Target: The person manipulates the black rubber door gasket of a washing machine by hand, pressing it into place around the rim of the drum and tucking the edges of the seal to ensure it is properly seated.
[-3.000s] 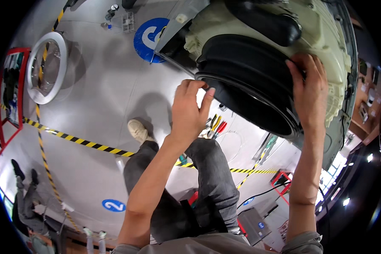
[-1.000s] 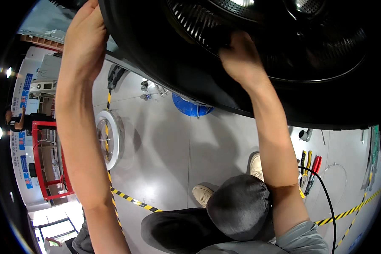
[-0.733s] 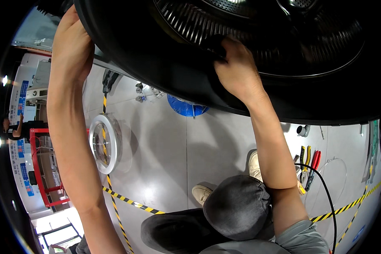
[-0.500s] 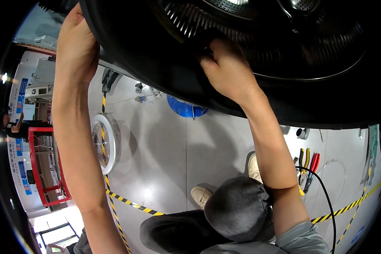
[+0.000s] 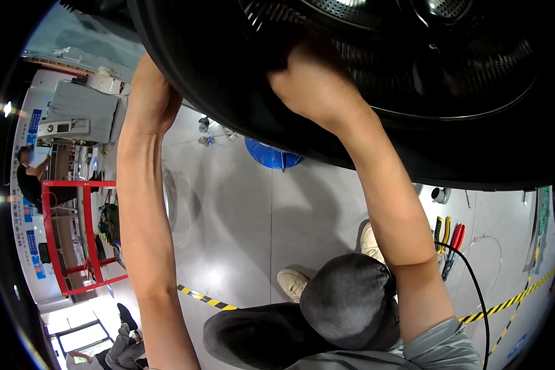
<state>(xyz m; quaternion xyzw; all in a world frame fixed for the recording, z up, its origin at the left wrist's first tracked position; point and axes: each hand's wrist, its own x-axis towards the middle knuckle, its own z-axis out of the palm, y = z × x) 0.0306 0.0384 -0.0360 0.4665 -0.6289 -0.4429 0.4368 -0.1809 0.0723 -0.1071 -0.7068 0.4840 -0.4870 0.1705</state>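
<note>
A large black rubber gasket (image 5: 197, 74) fills the upper view, with a perforated metal drum (image 5: 487, 68) inside it. My left hand (image 5: 151, 92) is at the gasket's lower-left outer edge, fingers curled under the rim and partly hidden by it. My right hand (image 5: 311, 83) reaches into the opening, closed, its fingertips lost in dark shadow against the inner side; what they hold is unclear.
A red frame (image 5: 87, 234) stands left, a co-worker (image 5: 29, 176) beyond it, more legs lower left. On the floor are a blue disc (image 5: 268, 154), a grey pipe fitting (image 5: 439, 195), pliers (image 5: 456, 237) and a black cable (image 5: 472, 271). A white ring hides behind my left arm.
The view has swung round from the outer gasket to the drum opening. Lately my left hand has moved right and down along the rim; my right hand has moved up and left inside.
</note>
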